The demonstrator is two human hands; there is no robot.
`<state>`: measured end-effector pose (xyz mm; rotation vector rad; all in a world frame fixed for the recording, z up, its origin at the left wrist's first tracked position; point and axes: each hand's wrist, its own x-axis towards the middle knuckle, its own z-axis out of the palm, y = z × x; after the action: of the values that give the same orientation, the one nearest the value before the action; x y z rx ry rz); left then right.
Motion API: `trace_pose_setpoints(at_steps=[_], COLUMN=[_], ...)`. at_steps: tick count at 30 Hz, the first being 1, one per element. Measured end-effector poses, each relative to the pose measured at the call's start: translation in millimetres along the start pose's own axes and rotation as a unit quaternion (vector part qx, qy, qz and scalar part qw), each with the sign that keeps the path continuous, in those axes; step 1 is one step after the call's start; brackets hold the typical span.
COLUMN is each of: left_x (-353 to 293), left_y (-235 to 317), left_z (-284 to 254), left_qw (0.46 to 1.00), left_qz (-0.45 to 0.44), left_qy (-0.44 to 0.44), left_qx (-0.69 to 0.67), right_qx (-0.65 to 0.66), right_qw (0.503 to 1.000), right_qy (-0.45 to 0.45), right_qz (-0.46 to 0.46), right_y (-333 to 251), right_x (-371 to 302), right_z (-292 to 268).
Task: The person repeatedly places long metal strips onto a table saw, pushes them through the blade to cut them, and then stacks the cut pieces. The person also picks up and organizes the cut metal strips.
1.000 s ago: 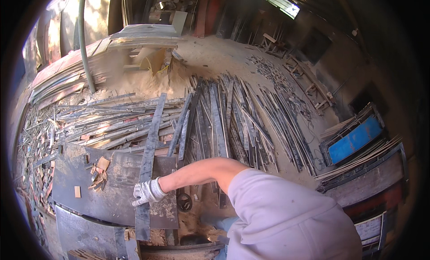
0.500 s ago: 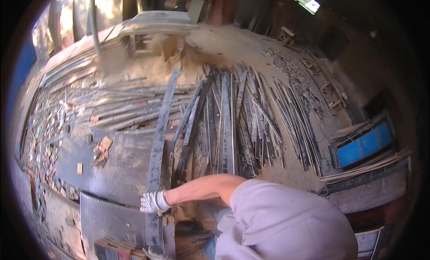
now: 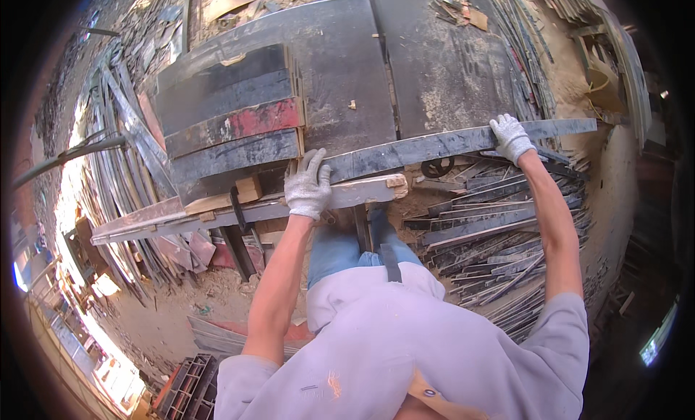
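Both my hands wear pale grey work gloves. A long, narrow, dark-stained plank (image 3: 427, 149) lies along the near edge of the dark bench top (image 3: 337, 65). Over its left end, beside a stack of boards, my left hand (image 3: 308, 187) is curled, with the fingertips on the far side. My right hand (image 3: 512, 139) grips the plank farther along, fingers over its far edge, and the plank's right end sticks out past it. Short boards (image 3: 235, 123) with black, grey and red faces form the stack at left. What lies under my left palm is hidden.
A pale-ended wooden rail (image 3: 355, 193) runs along the bench's near side, with a dark clamp (image 3: 238, 207) on it. Below the plank is a black handwheel (image 3: 437, 166). Piled strips (image 3: 492, 224) cover the ground at right; more strips (image 3: 130, 123) lie at left.
My view has swung round toward the bench and the stacked boards. The plank, which pointed away from me, now runs across the picture. Both gloved hands are now plainly visible on it.
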<state>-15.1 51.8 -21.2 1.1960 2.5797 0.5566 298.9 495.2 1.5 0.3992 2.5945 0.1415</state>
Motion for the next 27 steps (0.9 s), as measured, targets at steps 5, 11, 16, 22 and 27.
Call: trace_pose_setpoints(at_steps=[5,11,16,22,27], left_x=[-12.6,-19.9,-15.0,-11.6,-5.7], left_y=[-15.4,-19.4,-9.1,-9.9,-9.0], left_z=[-4.9,-6.1,-13.2,-11.4,-1.1], left_qw=[0.996,0.995,0.995,0.995,0.995], left_qz=[0.067,0.092,0.083,0.092,0.088], left_qy=[0.041,0.012,0.028,0.007,0.008], left_qx=[0.034,0.031,0.042,0.046,0.053], right_qx=[0.01,-0.003,0.011,0.019,0.06], right_qw=[0.999,0.998,0.996,0.995,0.992], right_qy=[0.029,0.022,0.037,0.023,0.015], right_qz=[-0.041,-0.062,-0.08,-0.094,-0.11], right_y=[-30.5,-56.3,-97.7,-127.1,-136.8], right_x=[-32.7,-35.5,-13.9,3.0,25.6], right_z=[-22.5,-44.7,-61.9,-56.5,-52.6])
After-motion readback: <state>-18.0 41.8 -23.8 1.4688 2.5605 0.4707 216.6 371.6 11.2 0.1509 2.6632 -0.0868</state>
